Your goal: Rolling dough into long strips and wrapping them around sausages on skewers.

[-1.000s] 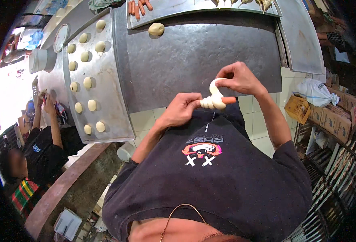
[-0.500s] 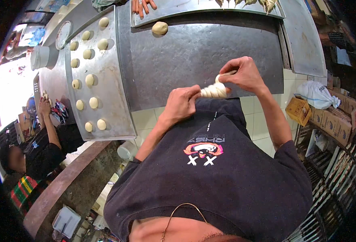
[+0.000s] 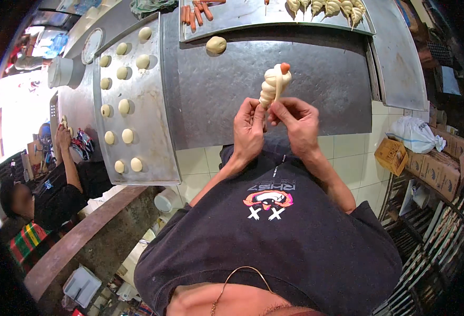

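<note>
A sausage wrapped in a spiral of pale dough points up and away from me over the near part of the metal table. Its orange tip pokes out at the far end. My left hand is closed around its lower end, thumb on top. A strip of dough runs down the wrapped side to my right hand, whose thumb and fingers pinch together at the lower end. Whether a stick is inside my left grip is hidden. Beyond my hands, a ball of dough rests on the table.
To the left, a metal tray carries several dough balls. At the back, another tray holds bare sausages and several wrapped ones. A person works at the far left. Boxes stand on the right.
The wrapped sausage has turned from lying sideways to pointing away from me, showing its orange tip. My right hand has moved down and left, drawing the dough strip along it.
</note>
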The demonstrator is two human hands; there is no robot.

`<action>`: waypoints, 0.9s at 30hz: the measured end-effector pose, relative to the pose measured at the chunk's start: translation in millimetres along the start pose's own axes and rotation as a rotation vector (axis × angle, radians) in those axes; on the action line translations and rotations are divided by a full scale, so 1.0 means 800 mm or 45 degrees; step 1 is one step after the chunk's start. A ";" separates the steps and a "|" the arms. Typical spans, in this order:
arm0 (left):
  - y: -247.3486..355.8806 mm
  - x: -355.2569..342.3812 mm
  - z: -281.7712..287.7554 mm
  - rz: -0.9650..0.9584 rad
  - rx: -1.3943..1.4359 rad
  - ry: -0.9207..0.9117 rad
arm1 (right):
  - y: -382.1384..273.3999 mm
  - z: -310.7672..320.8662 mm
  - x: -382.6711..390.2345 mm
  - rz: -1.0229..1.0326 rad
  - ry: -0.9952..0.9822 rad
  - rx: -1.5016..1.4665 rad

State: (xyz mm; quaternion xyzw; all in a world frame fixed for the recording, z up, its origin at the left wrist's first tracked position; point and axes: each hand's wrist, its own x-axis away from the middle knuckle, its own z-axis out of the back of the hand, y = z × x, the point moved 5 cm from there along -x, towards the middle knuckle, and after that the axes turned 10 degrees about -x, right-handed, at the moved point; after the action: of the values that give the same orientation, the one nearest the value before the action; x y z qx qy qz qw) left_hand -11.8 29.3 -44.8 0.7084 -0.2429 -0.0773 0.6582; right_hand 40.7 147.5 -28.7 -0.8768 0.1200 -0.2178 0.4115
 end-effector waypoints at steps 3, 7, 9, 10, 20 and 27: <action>0.006 -0.007 0.010 -0.112 -0.341 0.093 | -0.046 -0.007 0.001 0.305 0.045 0.293; 0.020 -0.005 0.017 -0.307 -0.665 0.280 | -0.091 -0.009 0.008 0.519 0.144 0.207; 0.016 -0.005 0.014 -0.248 -0.509 0.281 | -0.090 -0.011 0.016 0.468 0.105 0.239; 0.013 -0.006 0.014 -0.190 -0.355 0.275 | -0.079 -0.012 0.019 0.393 0.057 0.311; 0.043 -0.006 -0.006 -0.108 0.003 -0.060 | -0.034 -0.016 -0.003 0.292 0.024 0.290; 0.030 -0.008 0.005 0.049 0.116 0.016 | -0.031 -0.028 0.002 0.571 0.088 0.440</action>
State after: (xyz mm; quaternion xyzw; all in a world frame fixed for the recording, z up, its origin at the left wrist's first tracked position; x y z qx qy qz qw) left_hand -25.3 28.1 -23.5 0.7333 -0.2558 -0.0489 0.6280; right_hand 32.0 147.6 3.7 -0.7372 0.2861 -0.1684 0.5885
